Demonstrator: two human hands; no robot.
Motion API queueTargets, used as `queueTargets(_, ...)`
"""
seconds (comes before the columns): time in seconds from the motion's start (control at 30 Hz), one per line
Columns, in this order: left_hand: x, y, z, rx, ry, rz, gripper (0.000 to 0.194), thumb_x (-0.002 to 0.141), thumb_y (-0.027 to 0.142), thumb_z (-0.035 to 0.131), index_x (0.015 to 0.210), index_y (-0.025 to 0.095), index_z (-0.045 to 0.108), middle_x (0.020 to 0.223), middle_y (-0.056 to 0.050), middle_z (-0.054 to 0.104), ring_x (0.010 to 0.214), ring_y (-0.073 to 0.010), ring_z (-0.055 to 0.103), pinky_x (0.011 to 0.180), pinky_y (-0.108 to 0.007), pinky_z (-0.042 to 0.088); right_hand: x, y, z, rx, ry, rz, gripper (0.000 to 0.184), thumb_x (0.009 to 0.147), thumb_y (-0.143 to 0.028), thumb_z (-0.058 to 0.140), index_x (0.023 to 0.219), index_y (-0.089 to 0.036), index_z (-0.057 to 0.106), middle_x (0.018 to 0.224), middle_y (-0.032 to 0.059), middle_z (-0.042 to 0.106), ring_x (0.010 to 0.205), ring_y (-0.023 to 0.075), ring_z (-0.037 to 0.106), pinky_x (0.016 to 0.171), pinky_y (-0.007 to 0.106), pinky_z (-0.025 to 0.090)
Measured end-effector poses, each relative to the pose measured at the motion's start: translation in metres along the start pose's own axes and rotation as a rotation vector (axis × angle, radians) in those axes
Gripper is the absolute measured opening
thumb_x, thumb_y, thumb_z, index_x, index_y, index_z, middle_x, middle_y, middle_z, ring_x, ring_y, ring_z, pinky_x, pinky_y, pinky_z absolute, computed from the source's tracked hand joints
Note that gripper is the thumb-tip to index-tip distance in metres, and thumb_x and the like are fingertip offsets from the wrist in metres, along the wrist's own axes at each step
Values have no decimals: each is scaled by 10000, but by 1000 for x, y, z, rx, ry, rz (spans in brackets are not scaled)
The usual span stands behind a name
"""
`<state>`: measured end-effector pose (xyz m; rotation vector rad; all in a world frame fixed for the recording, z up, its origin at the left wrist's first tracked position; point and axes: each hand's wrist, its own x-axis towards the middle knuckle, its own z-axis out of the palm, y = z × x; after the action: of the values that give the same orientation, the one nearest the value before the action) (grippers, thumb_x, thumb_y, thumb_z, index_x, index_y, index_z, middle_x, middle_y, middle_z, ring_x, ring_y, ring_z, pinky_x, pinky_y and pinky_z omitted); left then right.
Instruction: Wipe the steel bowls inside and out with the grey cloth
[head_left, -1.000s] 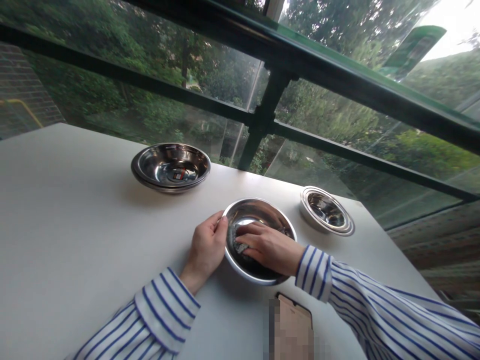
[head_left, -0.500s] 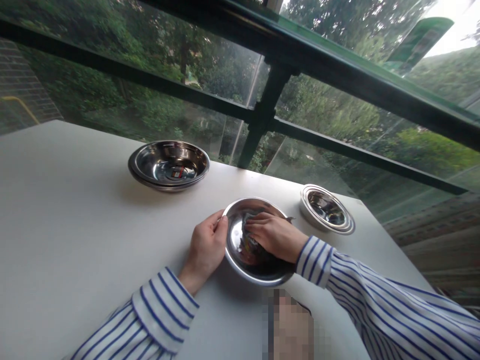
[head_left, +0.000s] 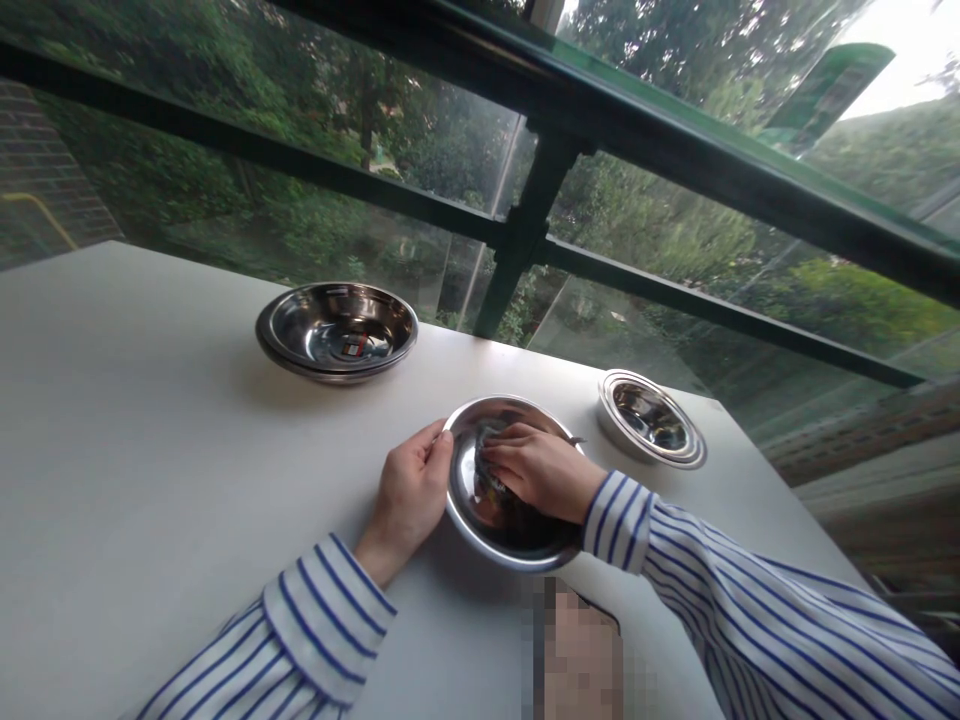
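A shiny steel bowl (head_left: 466, 478) stands tilted a little toward me on the white table. My left hand (head_left: 411, 490) grips its left rim, thumb on top and fingers beneath. Inside the bowl, my right hand (head_left: 541, 468) presses a dark grey cloth (head_left: 489, 436) against the inner surface. Most of the cloth is hidden under the fingers; a dark tip of it pokes out past the far right rim. Reflections of the hand show in the polished metal.
Two nested wide steel basins (head_left: 337, 335), the upper with a label inside, rest at the back left. Smaller nested steel bowls (head_left: 651, 420) sit at the back right. A blurred-out phone-like object (head_left: 581, 655) lies in front. Windows with a green frame (head_left: 525, 195) border the white table (head_left: 150, 420).
My right hand has slid slightly left inside the bowl with the cloth. My left hand keeps its hold on the rim. The view has shifted very slightly.
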<state>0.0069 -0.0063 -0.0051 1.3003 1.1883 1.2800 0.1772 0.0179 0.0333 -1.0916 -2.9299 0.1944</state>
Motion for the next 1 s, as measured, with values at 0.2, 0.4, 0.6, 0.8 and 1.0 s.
queueTargets(0.2,1,0,2,22,46,-7,293,853,327,455,929,154,679,711,-9,661,653,-156,581,637,-239,450,-4,-22,-11,64,-105,-185,186,893,-139,452,903,-163,636,931,44,687,948,151,603,950,279,401)
queueTargets(0.4,3,-3,-1,14,2,22,294,859,323,454,964,169,681,776,-8,684,710,-156,595,702,-241,452,2,-29,-9,-1,-97,-115,211,898,-143,453,982,-174,644,1014,28,679,1001,154,578,911,237,418)
queueTargets(0.6,2,-4,-2,-9,-24,24,352,870,346,443,1105,175,642,918,-27,713,797,-171,623,753,-251,454,13,-7,-1,-133,-64,66,230,911,-185,443,990,-129,652,1005,95,676,975,200,580,865,287,425)
queueTargets(0.8,0,1,1,6,34,-2,375,855,346,463,1111,137,640,950,-52,717,846,-192,639,741,-246,456,-1,0,-16,-261,-148,156,198,880,-147,478,932,-96,662,873,140,681,900,247,599,830,361,422)
queueTargets(1.0,-1,5,0,84,76,4,348,841,327,466,1050,138,670,864,-37,725,754,-185,635,658,-238,451,-14,-5,-22,-287,-209,193,156,840,-131,517,817,-100,668,779,138,680,795,251,619,694,331,451)
